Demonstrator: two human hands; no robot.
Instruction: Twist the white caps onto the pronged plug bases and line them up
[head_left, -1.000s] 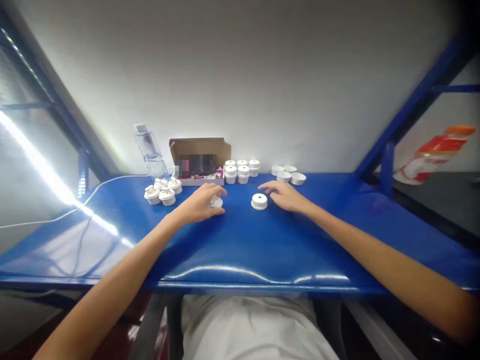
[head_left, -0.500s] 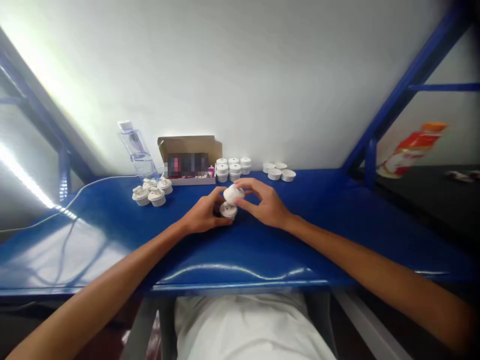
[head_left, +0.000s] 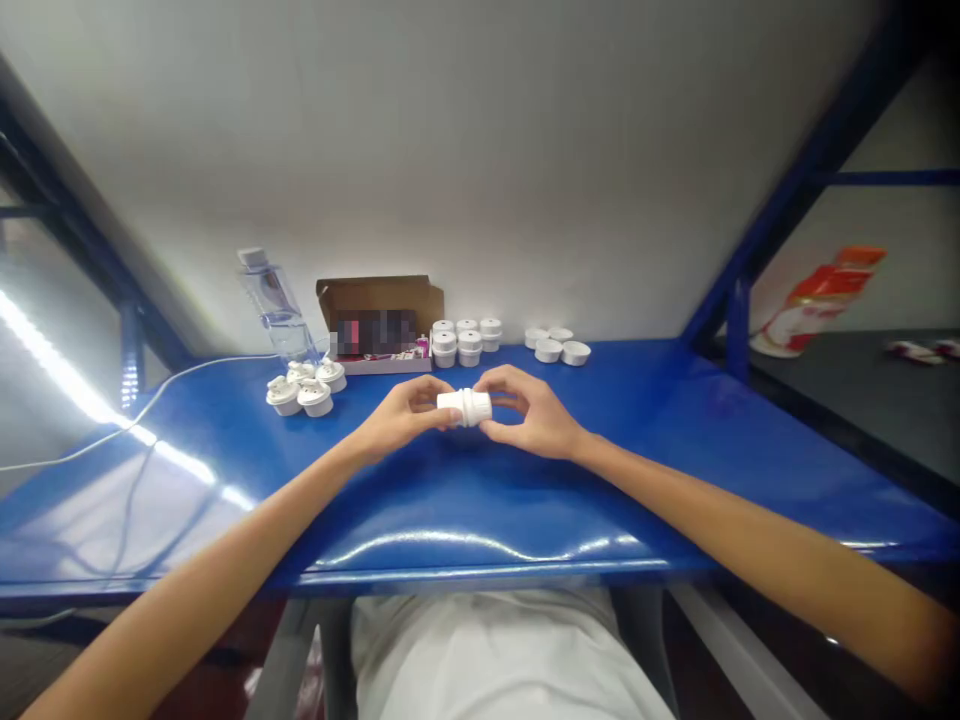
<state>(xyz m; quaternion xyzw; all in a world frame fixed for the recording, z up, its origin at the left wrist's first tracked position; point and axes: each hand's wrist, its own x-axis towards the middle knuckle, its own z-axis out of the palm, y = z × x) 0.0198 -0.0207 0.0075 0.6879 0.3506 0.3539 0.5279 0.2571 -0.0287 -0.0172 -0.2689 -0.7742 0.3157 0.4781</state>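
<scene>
A white round plastic piece (head_left: 465, 407) lies sideways between my two hands, just above the blue table (head_left: 480, 500). Its two halves meet at a ridge near the middle. My left hand (head_left: 407, 415) grips the left end with thumb and fingers. Around the right end are the curled fingers and thumb of my right hand (head_left: 531, 412). Several white pieces with uneven tops (head_left: 315, 396) stand at the left. Behind my hands are several closed white pieces (head_left: 469, 345), and to their right several small white cups (head_left: 576, 352).
An open cardboard box (head_left: 375, 290) stands against the wall, with a clear bottle (head_left: 277, 300) to its left. A white cable (head_left: 180, 372) crosses the table's left side. Beyond the blue frame at the right is a red bottle with an orange cap (head_left: 821, 300).
The upper white part in my right hand has come down onto the lower part in my left hand. Together they have been tipped onto their side.
</scene>
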